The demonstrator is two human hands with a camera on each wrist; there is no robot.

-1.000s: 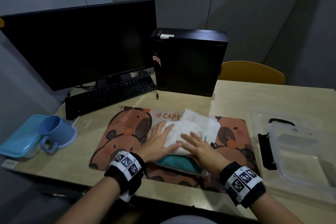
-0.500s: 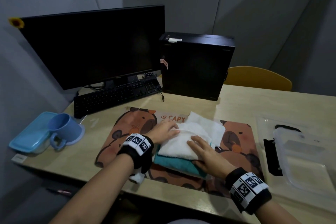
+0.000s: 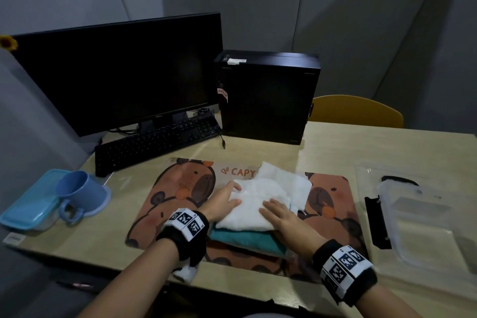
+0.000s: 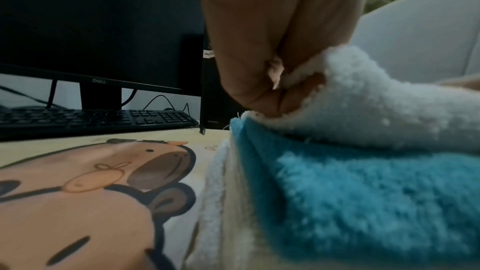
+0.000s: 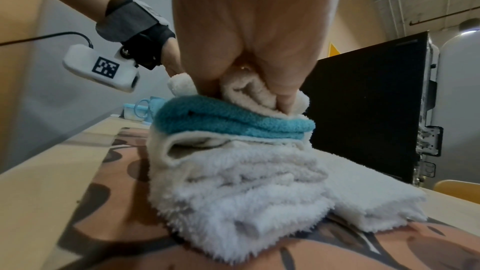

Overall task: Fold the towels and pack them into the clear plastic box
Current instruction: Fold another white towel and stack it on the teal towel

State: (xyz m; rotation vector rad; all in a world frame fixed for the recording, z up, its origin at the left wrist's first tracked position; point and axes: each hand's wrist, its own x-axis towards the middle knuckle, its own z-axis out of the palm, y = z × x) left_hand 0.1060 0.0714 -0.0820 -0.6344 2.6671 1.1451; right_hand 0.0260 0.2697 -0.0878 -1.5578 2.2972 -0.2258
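A stack of towels lies on the capybara desk mat (image 3: 180, 188). A white towel (image 3: 260, 199) is on top, a teal towel (image 3: 245, 239) under it, and more white towel (image 5: 246, 192) at the bottom. My left hand (image 3: 227, 199) is at the top towel's left edge; in the left wrist view its curled fingers (image 4: 272, 89) pinch that edge (image 4: 376, 105) above the teal layer (image 4: 363, 202). My right hand (image 3: 281, 217) lies on the top towel's near right part; the right wrist view shows it (image 5: 259, 68) gripping a fold of white towel. The clear plastic box (image 3: 423, 222) stands at the right.
A black monitor (image 3: 124, 75), keyboard (image 3: 154, 144) and computer tower (image 3: 268, 95) fill the back of the desk. A blue mug (image 3: 77, 191) and a blue-lidded container (image 3: 28, 204) sit at the left. A black strip (image 3: 376, 222) lies beside the box. A yellow chair (image 3: 356, 111) stands behind the desk.
My left hand slid from flat on top of the white towel to its left edge and curled onto it. My right hand stayed on the towel's near right part.
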